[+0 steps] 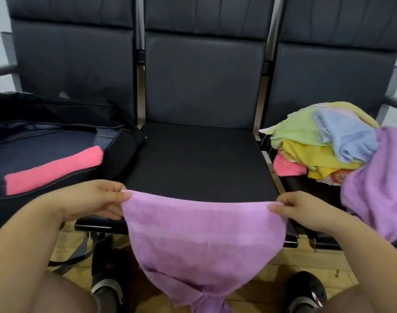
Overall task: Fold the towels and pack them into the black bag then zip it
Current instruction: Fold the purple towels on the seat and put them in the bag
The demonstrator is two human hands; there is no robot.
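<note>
A soft lilac terry towel hangs spread between both hands in front of the middle black padded chair seat, its top edge level with the seat's front lip and its lower end bunched near the floor. The left hand pinches the top left corner between thumb and fingers; the right hand pinches the top right corner likewise. The cloth looks light, limp and non-slippery, so it should sag and drape rather than hold shape; corners and edges are the best grip. Left of that seat lies the open black fabric bag with a folded pink towel inside. Right of it sits a loose pile of coloured towels.
</note>
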